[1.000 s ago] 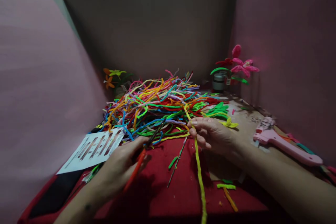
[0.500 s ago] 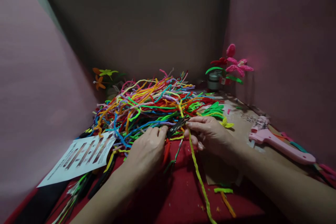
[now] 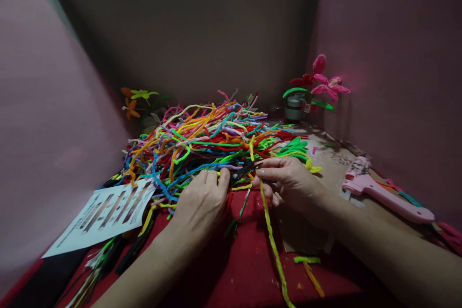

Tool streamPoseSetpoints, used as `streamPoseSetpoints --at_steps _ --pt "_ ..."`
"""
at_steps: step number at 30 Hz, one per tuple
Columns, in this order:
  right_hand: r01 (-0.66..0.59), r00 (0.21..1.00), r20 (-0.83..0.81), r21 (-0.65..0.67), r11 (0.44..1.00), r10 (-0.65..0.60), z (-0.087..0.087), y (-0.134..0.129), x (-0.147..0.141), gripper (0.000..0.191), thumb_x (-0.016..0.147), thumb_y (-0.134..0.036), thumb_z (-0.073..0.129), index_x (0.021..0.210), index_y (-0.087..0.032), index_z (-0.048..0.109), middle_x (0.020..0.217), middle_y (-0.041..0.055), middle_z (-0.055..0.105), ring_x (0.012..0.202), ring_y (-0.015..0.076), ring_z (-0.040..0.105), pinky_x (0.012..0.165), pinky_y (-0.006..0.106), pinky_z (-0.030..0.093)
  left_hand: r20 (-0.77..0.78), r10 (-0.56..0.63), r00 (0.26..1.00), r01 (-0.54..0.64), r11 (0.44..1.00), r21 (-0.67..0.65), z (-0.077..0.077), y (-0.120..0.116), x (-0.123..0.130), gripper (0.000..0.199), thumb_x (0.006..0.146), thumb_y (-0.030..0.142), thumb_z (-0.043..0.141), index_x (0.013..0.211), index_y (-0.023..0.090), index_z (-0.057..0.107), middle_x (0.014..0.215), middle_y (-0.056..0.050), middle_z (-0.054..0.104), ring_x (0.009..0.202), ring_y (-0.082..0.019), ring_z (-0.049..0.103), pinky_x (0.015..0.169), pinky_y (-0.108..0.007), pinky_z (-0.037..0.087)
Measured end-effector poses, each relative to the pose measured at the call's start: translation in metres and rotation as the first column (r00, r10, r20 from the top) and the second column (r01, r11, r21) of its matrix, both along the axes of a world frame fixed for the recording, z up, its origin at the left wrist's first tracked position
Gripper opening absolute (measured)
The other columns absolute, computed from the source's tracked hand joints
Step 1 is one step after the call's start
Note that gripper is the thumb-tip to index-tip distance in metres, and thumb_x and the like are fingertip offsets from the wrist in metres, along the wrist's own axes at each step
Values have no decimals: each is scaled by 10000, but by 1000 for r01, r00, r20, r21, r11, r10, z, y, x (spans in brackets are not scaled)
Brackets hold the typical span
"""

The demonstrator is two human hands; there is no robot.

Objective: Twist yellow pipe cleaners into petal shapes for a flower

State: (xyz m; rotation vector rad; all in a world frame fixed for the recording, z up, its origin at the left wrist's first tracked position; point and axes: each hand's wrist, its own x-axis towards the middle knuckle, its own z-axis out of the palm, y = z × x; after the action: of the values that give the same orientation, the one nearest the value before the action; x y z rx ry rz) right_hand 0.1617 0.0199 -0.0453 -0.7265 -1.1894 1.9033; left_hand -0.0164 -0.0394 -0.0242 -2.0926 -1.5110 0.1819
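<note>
My left hand is closed at the front edge of the pile of coloured pipe cleaners. Black-bladed pliers or scissors stick out from its fingers toward the right, with a bit of red handle below. In a pinch, my right hand holds a yellow pipe cleaner, which hangs down over the red cloth. The tool's tip meets the yellow strand at my right fingertips; whether the blades touch it is hard to tell.
A pink glue gun lies at the right on a brown board. A printed sheet is at the left. Pink flowers stand behind right, orange and yellow ones behind left. Short yellow and orange pieces lie in front.
My left hand has shifted slightly, and its tool has turned a little flatter beside my right fingertips. My right hand stays nearly still, and the view has moved slightly.
</note>
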Motion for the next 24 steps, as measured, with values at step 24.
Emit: streamPoseSetpoints --at_steps 24 --pt "35 997 -67 -40 999 -37 0 7 3 182 676 -237 649 813 -128 600 564 -18 596 319 37 445 256 131 330 550 -138 824 153 988 20 -12 7 -15 370 826 83 309 1175 123 425 1071 -119 595 938 -170 579 775 -306 490"
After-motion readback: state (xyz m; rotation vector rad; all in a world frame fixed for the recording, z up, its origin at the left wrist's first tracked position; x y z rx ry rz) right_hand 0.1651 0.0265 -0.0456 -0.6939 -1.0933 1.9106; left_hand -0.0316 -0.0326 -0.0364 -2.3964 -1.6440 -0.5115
